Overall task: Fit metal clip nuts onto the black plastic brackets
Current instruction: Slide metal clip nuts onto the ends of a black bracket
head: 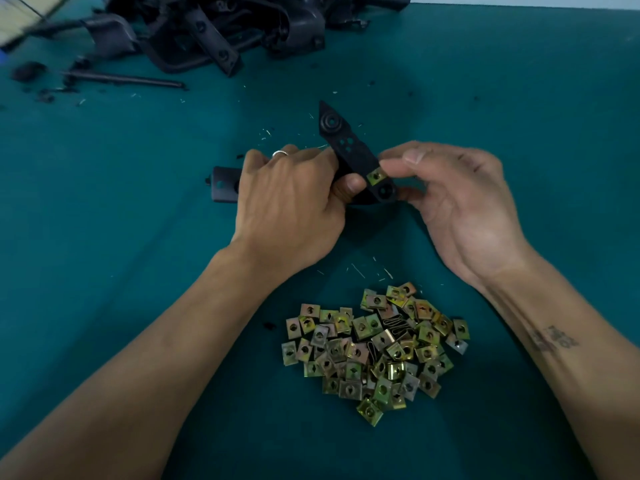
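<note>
Table [104, 237]: covered in teal cloth. Heap of black plastic brackets [214, 29]: at the far edge, toward the left corner. Pile of metal clip nuts [374, 348]: near edge, between the forearms. Left hand [291, 202]: fingers curled round one bracket [346, 147] held above the table's middle, thumb on its face. Right hand [460, 202]: thumb and forefinger pinching a clip nut [376, 176] seated on that bracket's edge. Ring [280, 153]: on a left finger.
</note>
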`<state>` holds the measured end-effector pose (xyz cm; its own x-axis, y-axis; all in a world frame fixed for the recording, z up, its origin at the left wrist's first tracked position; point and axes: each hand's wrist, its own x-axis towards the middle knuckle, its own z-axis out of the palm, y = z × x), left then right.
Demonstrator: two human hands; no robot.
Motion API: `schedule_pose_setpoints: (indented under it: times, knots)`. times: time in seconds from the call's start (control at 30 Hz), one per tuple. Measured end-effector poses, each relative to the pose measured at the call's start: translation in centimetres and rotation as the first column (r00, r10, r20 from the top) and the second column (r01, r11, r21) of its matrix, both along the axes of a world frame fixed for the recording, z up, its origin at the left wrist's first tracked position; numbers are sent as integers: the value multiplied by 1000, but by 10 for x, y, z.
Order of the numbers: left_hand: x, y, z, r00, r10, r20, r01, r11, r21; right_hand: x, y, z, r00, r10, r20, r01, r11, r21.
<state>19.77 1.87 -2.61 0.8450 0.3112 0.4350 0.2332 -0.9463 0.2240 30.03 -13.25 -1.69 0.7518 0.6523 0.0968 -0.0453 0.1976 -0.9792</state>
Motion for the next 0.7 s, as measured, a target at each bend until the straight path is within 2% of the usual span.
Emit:
schedule_pose_setpoints:
  times: [0.1,0.2,0.27,0.3,0.37,0.43,0.47,0.53,0.6,0.7]
  knots:
    - [0,2,1,1000,-2,15,3,1000,-31,3,-3,3,995,104,3,-104,994,-42]
    - [0,0,1,1000,4,29,-3,999,-41,7,-5,3,999,49,21,-47,992,-114]
    - [0,0,1,998,27,62,-22,996,-82,13,-10,3,993,19,118,3,982,-189]
    - [-1,1,2,995,45,89,-36,993,-110,18,-16,4,982,75,173,-30,968,-251]
    - [-3,3,3,987,77,143,-56,987,-148,26,-29,11,916,346,204,-234,873,-427]
    - [-3,3,5,979,82,185,-51,985,-168,25,-40,20,786,605,124,-448,696,-561]
    - [-3,2,6,977,83,198,-49,984,-169,21,-42,24,731,676,87,-508,625,-593]
    - [-3,1,7,976,101,195,-71,985,-157,11,-41,28,685,723,93,-515,571,-640]
    - [-2,1,6,976,126,176,-99,983,-157,3,-37,32,690,710,144,-447,574,-686]
    - [-1,2,5,976,156,155,-127,976,-178,-2,-35,37,706,694,141,-394,551,-736]
